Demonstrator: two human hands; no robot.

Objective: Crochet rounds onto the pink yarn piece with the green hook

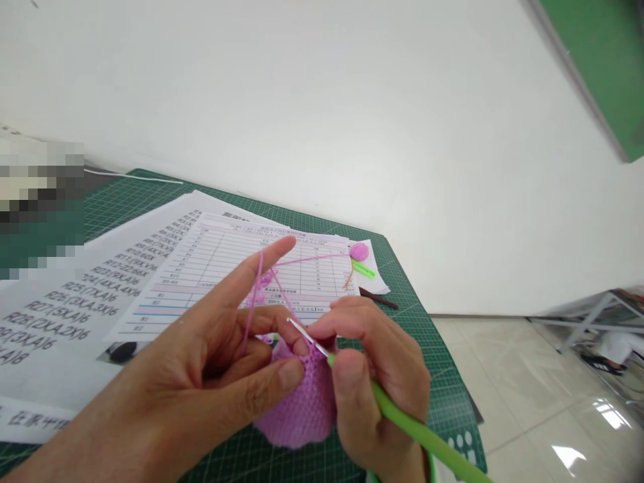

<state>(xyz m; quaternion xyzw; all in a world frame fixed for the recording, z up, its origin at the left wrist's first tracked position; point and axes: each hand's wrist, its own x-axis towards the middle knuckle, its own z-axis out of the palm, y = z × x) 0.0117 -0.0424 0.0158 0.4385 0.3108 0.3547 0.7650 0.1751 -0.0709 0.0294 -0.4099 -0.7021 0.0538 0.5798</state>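
My left hand [201, 362] pinches a pink crocheted piece [302, 402] between thumb and middle fingers, its index finger stretched out with pink yarn [302, 259] looped over it. My right hand [377, 362] grips a crochet hook by its green handle [417, 433]; the metal tip [302, 332] lies at the top edge of the pink piece, close to my left fingertips. The yarn runs back across the papers toward a small pink ball [359, 251].
A green cutting mat [443, 376] covers the table, with printed sheets [211, 268] and a pattern list [75, 302] on it. A green clip [363, 270] and a dark thin tool [377, 298] lie near the pink ball. White wall behind; tiled floor to the right.
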